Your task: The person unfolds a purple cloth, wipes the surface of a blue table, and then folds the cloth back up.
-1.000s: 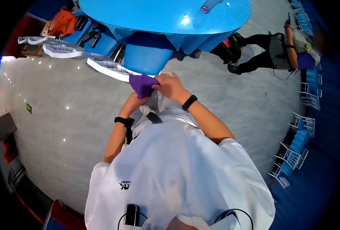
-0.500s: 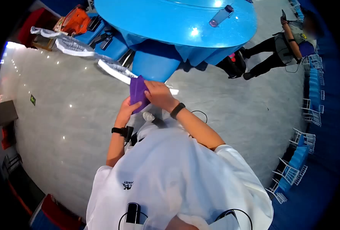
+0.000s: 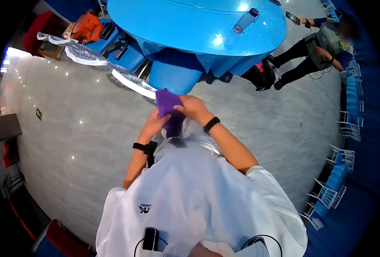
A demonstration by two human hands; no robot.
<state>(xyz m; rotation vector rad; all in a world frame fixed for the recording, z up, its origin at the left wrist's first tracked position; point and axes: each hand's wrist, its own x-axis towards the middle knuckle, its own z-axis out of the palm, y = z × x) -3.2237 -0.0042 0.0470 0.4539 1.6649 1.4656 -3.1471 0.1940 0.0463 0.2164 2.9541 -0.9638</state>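
Observation:
A piece of purple cloth [image 3: 167, 100] is held in front of my body, bunched between both hands. My left hand [image 3: 155, 124] grips its left side with the thumb lying over the fabric. On the opposite edge, my right hand [image 3: 194, 108] pinches the cloth, and the fingertips are partly hidden behind it. The lower end of the fabric hangs down between my hands over my shoe. Just beyond the cloth's top are the white chair back [image 3: 134, 83] and its blue seat [image 3: 173, 76].
A blue-covered round table [image 3: 177, 25] stands ahead with a water bottle [image 3: 245, 20] on it. Dark devices [image 3: 120, 49] and an orange bag [image 3: 87, 28] lie on chairs at the left. Another person [image 3: 314, 51] stands at the right holding a phone, beside a black bag [image 3: 262, 78].
Both hands have shifted slightly right and down with the cloth, which now looks more crumpled and hangs lower. The other person's phone arm has stretched out toward the table.

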